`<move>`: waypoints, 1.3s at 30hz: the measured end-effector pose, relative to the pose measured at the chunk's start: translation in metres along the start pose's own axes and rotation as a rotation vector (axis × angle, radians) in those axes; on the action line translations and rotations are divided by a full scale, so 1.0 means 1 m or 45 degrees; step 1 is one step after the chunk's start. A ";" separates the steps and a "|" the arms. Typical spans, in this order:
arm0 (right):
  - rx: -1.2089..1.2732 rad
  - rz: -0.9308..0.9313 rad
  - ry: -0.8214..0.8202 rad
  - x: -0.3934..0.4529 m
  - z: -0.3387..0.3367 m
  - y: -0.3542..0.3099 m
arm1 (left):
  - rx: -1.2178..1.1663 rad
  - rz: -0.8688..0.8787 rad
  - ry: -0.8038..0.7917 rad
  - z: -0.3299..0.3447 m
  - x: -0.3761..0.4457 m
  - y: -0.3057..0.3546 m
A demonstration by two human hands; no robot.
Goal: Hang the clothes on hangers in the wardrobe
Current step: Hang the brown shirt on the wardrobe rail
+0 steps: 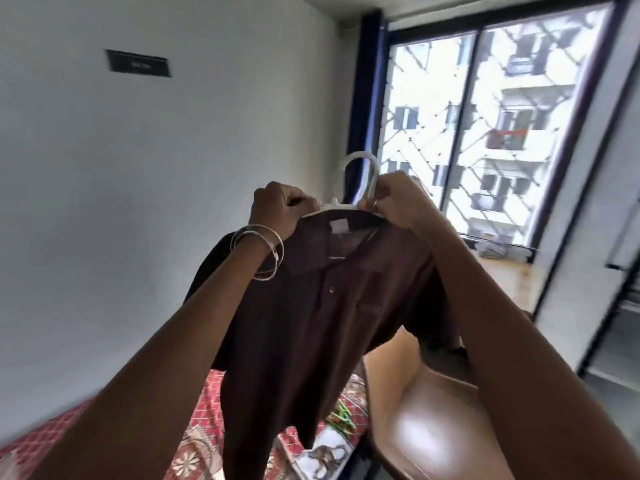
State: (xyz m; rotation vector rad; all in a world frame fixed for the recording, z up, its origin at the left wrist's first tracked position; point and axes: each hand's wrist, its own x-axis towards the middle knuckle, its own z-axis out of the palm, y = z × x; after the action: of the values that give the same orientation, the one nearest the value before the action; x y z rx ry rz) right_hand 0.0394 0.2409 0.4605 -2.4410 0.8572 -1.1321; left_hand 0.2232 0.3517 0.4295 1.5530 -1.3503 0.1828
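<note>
The left hand [277,206] has its fingers [294,199] curled tight round the left shoulder of the hanger [363,181], pinching the shirt [329,306] collar there. The right hand [398,199] grips the hanger just below its hook, fingers wrapped over the neck and the right side of the collar. Two bangles [258,251] sit on the left wrist.

The shirt is on the hanger, held up in the air at arm's length, its collar spread along the hanger bar and its hem hanging free above the bed [194,441]. The hook stands upright, catching on nothing.

Left of the shirt is bare wall [138,168], well apart. Behind and to the right is a barred window [485,133]. Below right, a chair [433,427] back stands near the shirt's lower right edge. At the far right edge are open shelves [620,341], blurred.
</note>
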 end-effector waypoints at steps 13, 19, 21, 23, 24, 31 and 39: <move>-0.189 0.420 0.573 -0.150 -0.219 0.079 | 0.102 0.608 -0.164 0.163 -0.020 0.196; -0.219 0.518 0.760 -0.233 -0.339 0.114 | -0.004 0.799 -0.263 0.262 -0.055 0.327; -0.298 0.485 0.741 -0.250 -0.359 0.129 | -0.009 0.815 -0.268 0.283 -0.060 0.350; -0.412 0.550 0.797 -0.285 -0.417 0.156 | -0.221 0.785 -0.224 0.332 -0.070 0.405; -0.566 0.546 0.764 -0.304 -0.455 0.173 | -0.236 0.757 -0.190 0.358 -0.073 0.440; -1.009 0.598 0.539 -0.362 -0.562 0.235 | -0.430 0.634 -0.078 0.441 -0.051 0.535; -1.025 0.585 0.644 -0.351 -0.655 0.352 | -0.426 0.692 -0.021 0.575 -0.007 0.611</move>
State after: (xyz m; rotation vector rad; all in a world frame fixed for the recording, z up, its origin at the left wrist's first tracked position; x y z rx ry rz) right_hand -0.7793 0.1715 0.4948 -2.2622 2.2603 -1.4150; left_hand -0.5437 0.0214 0.5106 0.8910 -1.6966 0.2620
